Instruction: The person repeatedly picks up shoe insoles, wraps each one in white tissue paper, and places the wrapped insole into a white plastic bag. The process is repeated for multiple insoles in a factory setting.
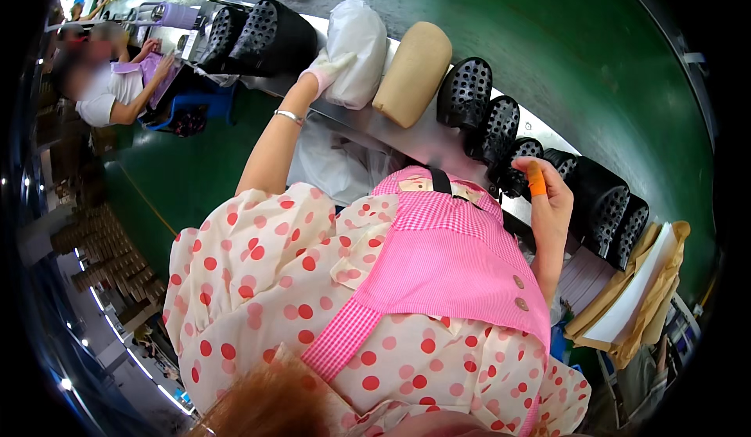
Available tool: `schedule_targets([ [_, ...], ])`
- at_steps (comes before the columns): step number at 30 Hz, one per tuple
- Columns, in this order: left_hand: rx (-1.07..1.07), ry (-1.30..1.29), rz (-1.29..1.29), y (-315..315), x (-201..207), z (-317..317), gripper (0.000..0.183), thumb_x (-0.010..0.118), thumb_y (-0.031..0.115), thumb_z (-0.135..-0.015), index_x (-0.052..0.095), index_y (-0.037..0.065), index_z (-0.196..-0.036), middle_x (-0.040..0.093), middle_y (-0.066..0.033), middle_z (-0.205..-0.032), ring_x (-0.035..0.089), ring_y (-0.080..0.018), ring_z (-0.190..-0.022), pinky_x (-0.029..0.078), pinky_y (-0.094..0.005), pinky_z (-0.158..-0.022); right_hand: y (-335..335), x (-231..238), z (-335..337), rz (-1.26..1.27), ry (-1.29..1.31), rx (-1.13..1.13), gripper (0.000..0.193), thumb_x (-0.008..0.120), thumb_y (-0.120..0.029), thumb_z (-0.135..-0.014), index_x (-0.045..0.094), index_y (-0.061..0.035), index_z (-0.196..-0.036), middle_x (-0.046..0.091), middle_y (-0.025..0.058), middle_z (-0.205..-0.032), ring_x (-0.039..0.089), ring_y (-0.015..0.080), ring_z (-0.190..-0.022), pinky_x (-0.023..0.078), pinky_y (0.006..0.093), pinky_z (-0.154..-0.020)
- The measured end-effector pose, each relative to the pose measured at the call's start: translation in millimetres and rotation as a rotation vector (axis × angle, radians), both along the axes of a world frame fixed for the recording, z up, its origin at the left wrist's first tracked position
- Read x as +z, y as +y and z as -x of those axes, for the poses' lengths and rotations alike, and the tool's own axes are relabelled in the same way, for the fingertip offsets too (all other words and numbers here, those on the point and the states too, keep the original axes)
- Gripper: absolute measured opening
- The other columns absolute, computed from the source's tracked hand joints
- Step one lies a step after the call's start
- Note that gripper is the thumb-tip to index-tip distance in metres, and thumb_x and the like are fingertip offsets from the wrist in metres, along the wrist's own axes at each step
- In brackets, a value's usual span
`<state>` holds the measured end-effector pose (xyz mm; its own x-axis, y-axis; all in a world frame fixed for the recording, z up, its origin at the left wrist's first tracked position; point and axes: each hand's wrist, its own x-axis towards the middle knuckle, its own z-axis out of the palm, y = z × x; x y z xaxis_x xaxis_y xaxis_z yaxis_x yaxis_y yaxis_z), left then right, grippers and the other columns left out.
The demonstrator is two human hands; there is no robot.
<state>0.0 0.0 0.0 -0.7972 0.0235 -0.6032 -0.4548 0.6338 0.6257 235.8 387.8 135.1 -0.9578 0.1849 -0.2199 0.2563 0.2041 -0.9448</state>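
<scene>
My left hand (330, 71), in a pale glove, is closed against the left side of a white plastic-wrapped bundle (358, 50) on the narrow bench. Right beside that bundle lies a rounded tan block (415, 73), apart from both hands. My right hand (551, 198) is raised at the bench's near edge with its fingers bent in; orange covers (537, 180) wrap its fingertips. Whatever those fingers may hold is hidden. Just past them sits a black perforated clog (526, 155); whether they touch it I cannot tell.
More black clogs (465, 93) line the bench to the right, and a pair (266, 38) stands at its left. Brown paper and cardboard (634, 288) stick up at the lower right. A seated person (117, 89) works at the far left, near a purple cup (176, 16).
</scene>
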Motion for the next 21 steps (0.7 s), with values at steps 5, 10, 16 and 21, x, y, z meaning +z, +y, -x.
schedule_targets([
  [5, 0.036, -0.073, -0.094, 18, -8, 26, 0.096, 0.066, 0.054, -0.077, 0.026, -0.004, -0.144, 0.049, -0.0205, -0.133, 0.052, -0.0276, -0.119, 0.042, -0.0343, -0.099, -8, -8, 32, -0.045, 0.004, 0.0, 0.018, 0.052, -0.003, -0.091, 0.065, 0.0025, -0.101, 0.069, 0.0069, -0.094, 0.063, 0.0119, -0.09, 0.047, 0.0245, -0.084],
  [10, -0.088, 0.105, 0.302, -3, -20, 20, 0.09, 0.066, 0.049, -0.079, 0.03, -0.003, -0.142, 0.049, -0.0237, -0.132, 0.05, -0.0332, -0.122, 0.04, -0.0378, -0.101, -29, -26, 57, -0.202, -0.049, 0.149, 0.02, 0.054, -0.004, -0.085, 0.065, -0.0025, -0.101, 0.068, 0.0139, -0.093, 0.067, 0.0241, -0.084, 0.051, 0.0302, -0.077],
  [16, -0.189, 0.871, 0.065, 46, 33, 41, 0.049, 0.056, 0.033, -0.09, 0.053, 0.001, -0.127, 0.055, -0.022, -0.122, 0.052, -0.0366, -0.113, 0.042, -0.0388, -0.097, -48, -57, 138, -0.417, 0.138, 0.281, 0.019, 0.052, -0.011, -0.086, 0.063, -0.0019, -0.1, 0.065, 0.0205, -0.093, 0.062, 0.0386, -0.087, 0.048, 0.0429, -0.077],
  [21, -0.277, 0.176, -0.265, 124, 40, 75, 0.048, 0.044, 0.042, -0.096, 0.061, 0.004, -0.119, 0.062, -0.011, -0.117, 0.056, -0.0199, -0.108, 0.043, -0.0308, -0.095, -84, -125, 217, -0.549, 0.078, 0.25, 0.036, 0.057, -0.016, -0.085, 0.057, -0.0041, -0.118, 0.057, 0.0207, -0.119, 0.055, 0.0385, -0.108, 0.046, 0.0438, -0.091],
])
